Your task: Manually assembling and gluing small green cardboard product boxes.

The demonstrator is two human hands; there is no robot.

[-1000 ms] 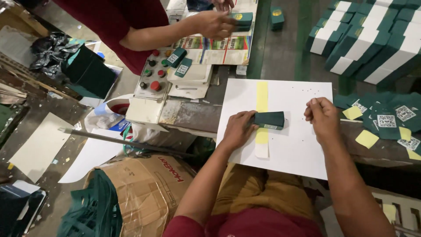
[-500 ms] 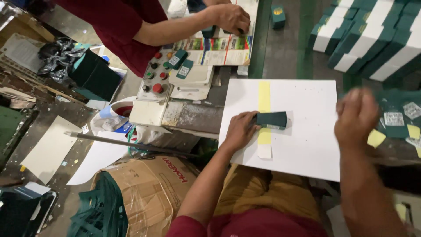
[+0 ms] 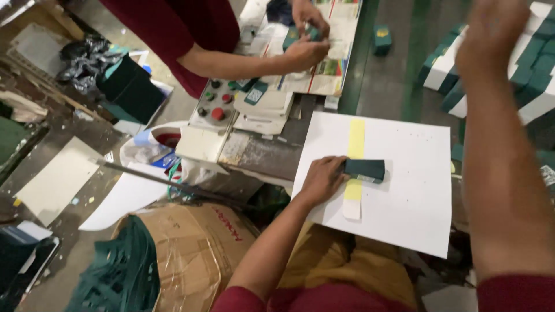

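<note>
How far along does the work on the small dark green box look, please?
Done: finished dark green boxes stacked at the far right. In hand: the left hand presses a small dark green box onto the yellow paper strip; the right hand is raised, blurred. Left: the strip's ends lie flat, unwrapped.

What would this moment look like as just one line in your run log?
left hand: holds small dark green box on yellow strip | right hand: raised, blurred, empty | base: white board
</note>
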